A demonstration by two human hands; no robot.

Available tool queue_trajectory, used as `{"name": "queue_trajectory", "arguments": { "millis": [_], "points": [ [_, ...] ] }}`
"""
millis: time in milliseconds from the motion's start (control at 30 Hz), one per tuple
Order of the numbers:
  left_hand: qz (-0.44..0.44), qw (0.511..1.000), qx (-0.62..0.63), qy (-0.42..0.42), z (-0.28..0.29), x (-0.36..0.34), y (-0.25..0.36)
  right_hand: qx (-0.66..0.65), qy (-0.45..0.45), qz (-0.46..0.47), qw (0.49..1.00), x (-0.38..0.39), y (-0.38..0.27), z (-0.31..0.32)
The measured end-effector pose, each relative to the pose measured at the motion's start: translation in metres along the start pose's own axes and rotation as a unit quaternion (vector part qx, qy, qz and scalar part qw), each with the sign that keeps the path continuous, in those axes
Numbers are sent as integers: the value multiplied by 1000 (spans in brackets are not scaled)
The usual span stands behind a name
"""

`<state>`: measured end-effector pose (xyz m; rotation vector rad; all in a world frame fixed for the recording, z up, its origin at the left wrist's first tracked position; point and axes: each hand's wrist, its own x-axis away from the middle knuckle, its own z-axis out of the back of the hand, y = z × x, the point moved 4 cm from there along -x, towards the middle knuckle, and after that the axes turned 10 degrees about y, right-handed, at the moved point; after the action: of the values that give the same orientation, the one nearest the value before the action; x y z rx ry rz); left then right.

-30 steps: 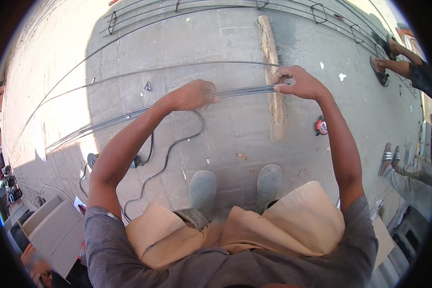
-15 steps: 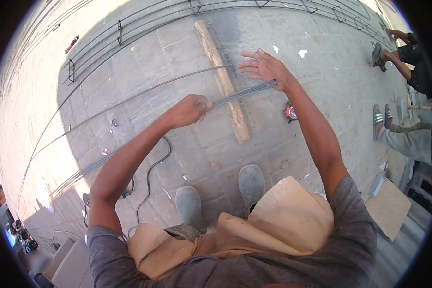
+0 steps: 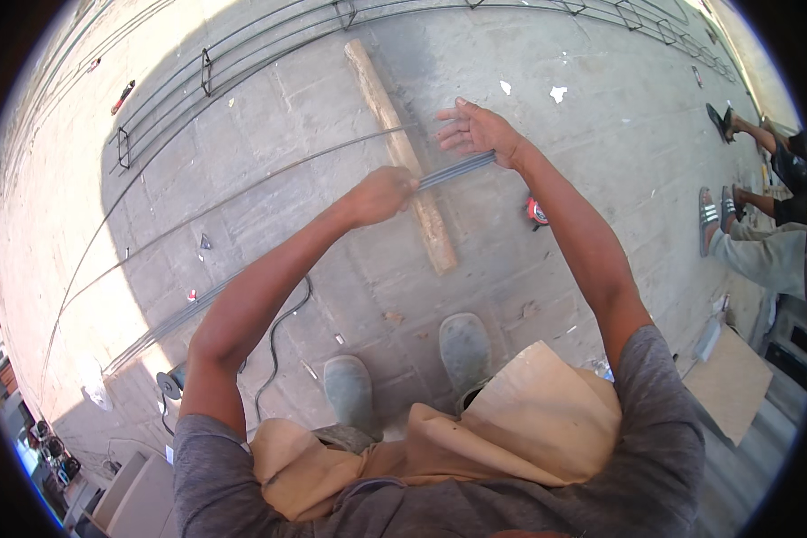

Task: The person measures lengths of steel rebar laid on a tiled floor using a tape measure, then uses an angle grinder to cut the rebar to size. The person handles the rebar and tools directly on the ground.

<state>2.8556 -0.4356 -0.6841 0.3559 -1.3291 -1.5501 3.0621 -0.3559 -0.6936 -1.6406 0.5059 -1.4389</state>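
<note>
My left hand (image 3: 381, 195) is closed around a bundle of long thin steel rods (image 3: 453, 170) that trails off to the left along the paved ground. My right hand (image 3: 477, 132) is at the bundle's near end with fingers spread, its palm against the rod tips. Below the hands a rough wooden beam (image 3: 402, 152) lies on the pavement. A single thin rod (image 3: 269, 175) arcs away to the left past the beam.
A long rebar cage (image 3: 242, 54) lies across the top. A black cable (image 3: 282, 327) and an angle grinder (image 3: 172, 384) lie at lower left, a red tape measure (image 3: 536, 211) sits right of the beam. Other people's legs and sandals (image 3: 735, 233) are at the right edge. My shoes (image 3: 462, 345) stand below.
The view has swung right. My right hand has opened its fingers at the rod ends. My left hand stays closed on the bundle.
</note>
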Motion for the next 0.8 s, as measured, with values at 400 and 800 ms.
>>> {"name": "queue_trajectory", "arguments": {
  "millis": [400, 800],
  "points": [
    [55, 998, -25, -1, -2, -4, -27, 517, -55, 129, 844, 37, -7, -16],
    [-111, 840, -476, 234, 107, 26, -64, 449, -52, 87, 888, 22, -23, 52]
  ]
}}
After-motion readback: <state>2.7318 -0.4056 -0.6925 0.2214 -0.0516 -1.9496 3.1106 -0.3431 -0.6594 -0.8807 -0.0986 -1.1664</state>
